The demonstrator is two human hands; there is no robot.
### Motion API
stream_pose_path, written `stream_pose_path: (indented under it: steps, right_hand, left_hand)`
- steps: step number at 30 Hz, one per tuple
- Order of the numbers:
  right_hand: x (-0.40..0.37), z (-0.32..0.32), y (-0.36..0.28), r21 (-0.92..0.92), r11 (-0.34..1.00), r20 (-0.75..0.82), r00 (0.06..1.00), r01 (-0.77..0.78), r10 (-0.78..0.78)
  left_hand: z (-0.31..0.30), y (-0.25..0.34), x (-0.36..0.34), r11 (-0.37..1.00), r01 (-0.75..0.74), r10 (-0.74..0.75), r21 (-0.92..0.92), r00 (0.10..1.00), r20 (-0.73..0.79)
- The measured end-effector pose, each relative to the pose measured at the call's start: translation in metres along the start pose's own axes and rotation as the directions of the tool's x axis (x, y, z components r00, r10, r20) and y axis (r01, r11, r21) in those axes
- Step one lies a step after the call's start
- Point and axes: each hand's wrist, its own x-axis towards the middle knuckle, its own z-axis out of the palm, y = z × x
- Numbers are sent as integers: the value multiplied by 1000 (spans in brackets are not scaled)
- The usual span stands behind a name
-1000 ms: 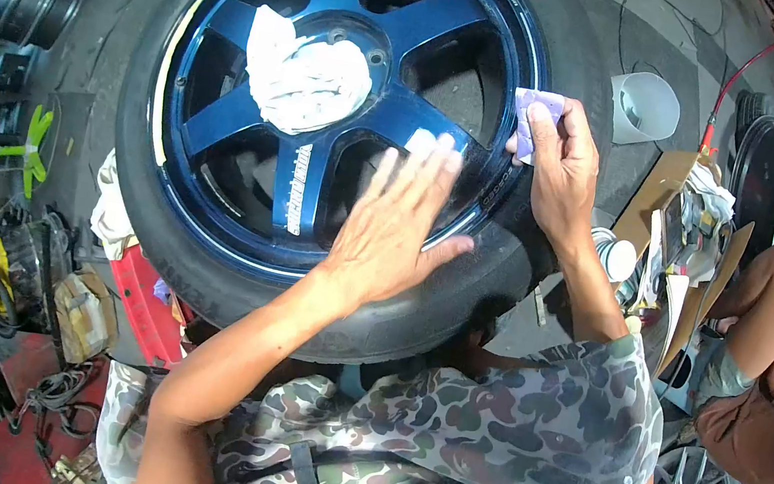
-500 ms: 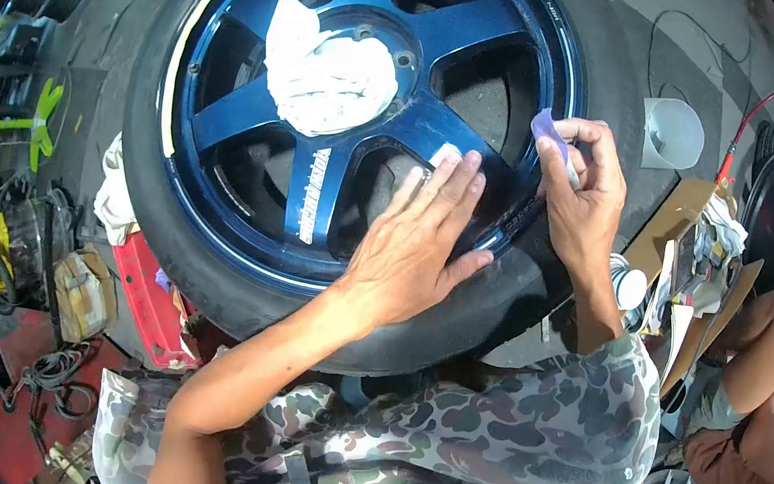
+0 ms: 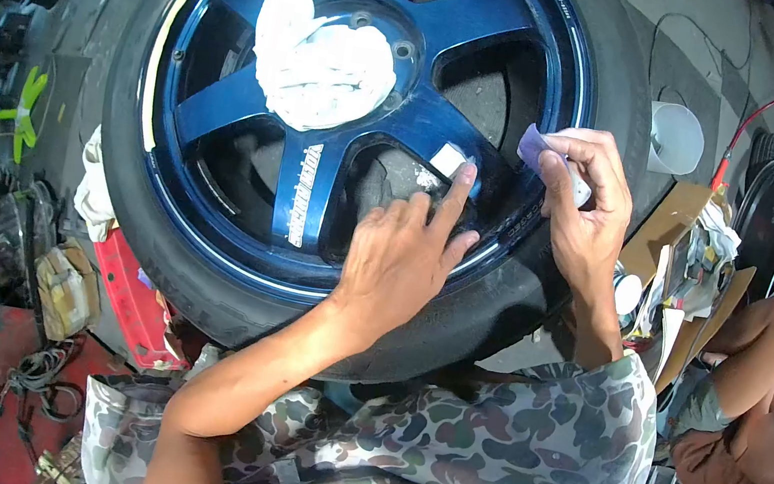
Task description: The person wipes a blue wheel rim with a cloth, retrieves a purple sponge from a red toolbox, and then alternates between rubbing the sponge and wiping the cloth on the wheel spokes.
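At four o'clock on our blue wheel, the white patch sits on a spoke. Our left hand reaches its index fingertip to the patch's edge, thumb spread, other fingers bent. Near three o'clock, our right hand pinches a purple sheet between thumb and index finger. We should probably press lightly and flat, keeping that sheet clear of the patch

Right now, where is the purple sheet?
In the head view, the purple sheet is right of centre, pinched in the right hand, near the right edge of the blue wheel.
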Motion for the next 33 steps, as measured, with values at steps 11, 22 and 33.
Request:
stream_pose_path:
  steps: [11,22,33]
  right_hand:
    - [-7,-1,-6,163,958,45,972,-235,231]
    - [-10,-4,-23,97,900,240,887,-426,394]
    - [-4,-7,-18,249,929,455,880,-272,136]
  left_hand:
    - [-7,-4,13,950,-91,49,-300,988,-143]
    - [-16,-32,53,161,272,-38,-949,962,270]
    - [-9,-35,50,-24,186,-129,-982,974,187]
